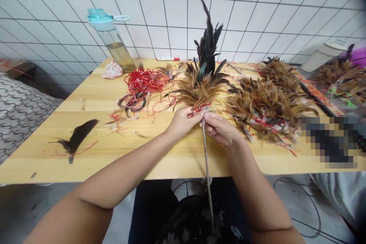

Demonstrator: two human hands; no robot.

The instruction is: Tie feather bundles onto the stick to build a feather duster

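Both my hands meet at the base of a feather duster (206, 80), made of long black feathers above a ring of brown ones, on a thin stick (206, 156). My left hand (184, 122) pinches the feather base from the left, where red string (203, 106) crosses it. From the right, my right hand (219, 125) has thumb and fingers closed at the top of the stick. The stick runs down toward my lap. Fingers partly cover the binding point.
Brown feather bundles (268, 103) lie at the right. At the left are a tangle of red string (147, 82), a black ring (133, 102), a water bottle (114, 42) and a loose black feather (80, 135). A marker (168, 59) lies by the wall.
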